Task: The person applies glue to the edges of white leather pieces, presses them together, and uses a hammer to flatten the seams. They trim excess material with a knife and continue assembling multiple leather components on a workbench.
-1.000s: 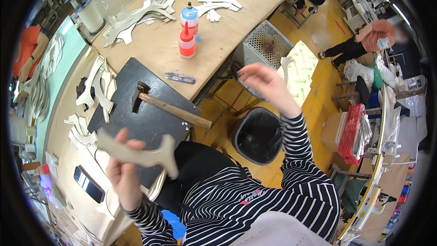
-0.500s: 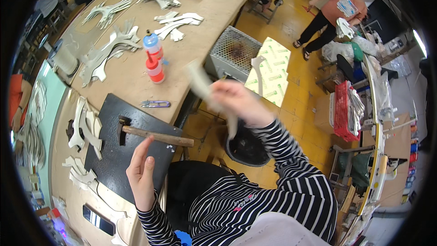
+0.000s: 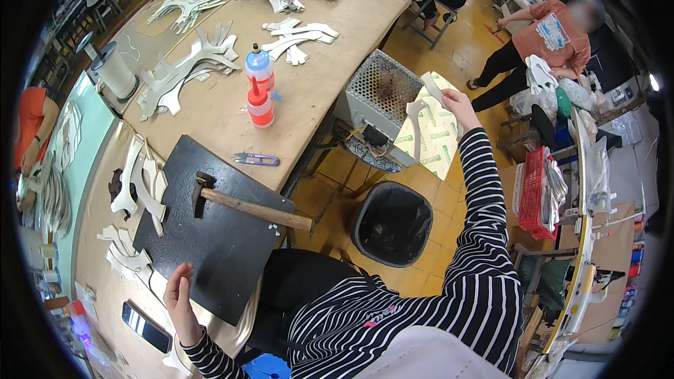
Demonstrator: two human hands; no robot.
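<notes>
At two o'clock in my view, my right hand (image 3: 460, 105) pinches one end of a pale curved piece (image 3: 432, 89) between thumb and fingers over a patterned sheet (image 3: 440, 142) where a second pale piece (image 3: 414, 128) lies, though I cannot tell whether the pinched piece touches it. At eight o'clock my left hand (image 3: 180, 302) is empty, fingers together and loosely curled, near the edge of a black board (image 3: 232, 260) bearing a wooden-handled hammer (image 3: 260, 212); a black-lined bin (image 3: 392, 224) stands toward four o'clock.
</notes>
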